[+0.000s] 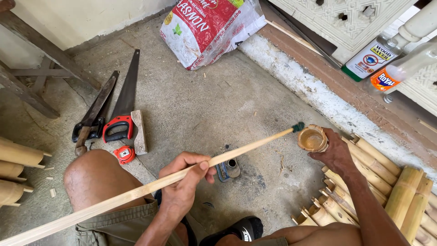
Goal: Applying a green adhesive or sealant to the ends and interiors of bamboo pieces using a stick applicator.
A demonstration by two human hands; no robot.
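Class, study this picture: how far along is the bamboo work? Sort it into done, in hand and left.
Done: cut bamboo lengths lie side by side, and the saws are laid down. In hand: the left hand grips a long stick whose dark tip meets the open bamboo piece steadied by the right hand. Left: apparently the far-left bamboo pieces, though their state cannot be told.
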